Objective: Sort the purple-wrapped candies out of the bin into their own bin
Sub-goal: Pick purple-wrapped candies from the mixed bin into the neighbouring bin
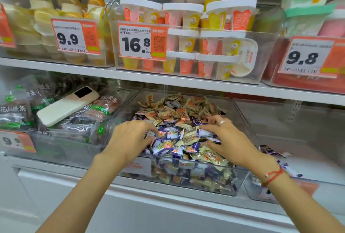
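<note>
Both hands are down in the candy pile, palms facing down. The left hand (133, 135) lies on the near left of the heap, its fingers curled into the wrappers at their tips; whether it actually pinches a piece cannot be told, since the fingertips are buried. The right hand (226, 137) is spread wider over the right side of the pile, fingers bent and fanned, thumb low against gold wrappers, touching the candies without a clear grip on any one. It wears a ring (222, 122) on one finger and a red string (273, 176) around the wrist.

The purple-wrapped candies (169, 135) are small, crinkled, purple-and-white pillow packs, lying mostly in the near half of the pile between the two hands, mixed with gold-wrapped candies (179, 109) that fill the far half. All sit in a clear bin (237, 182) on the lower shelf. A few purple pieces lie in the clear bin to the right (317, 158).

Both bare forearms reach up from the near edge, converging on the bin.

Left of it, a phone (67, 106) rests on dark snack packs (16, 109)
</note>
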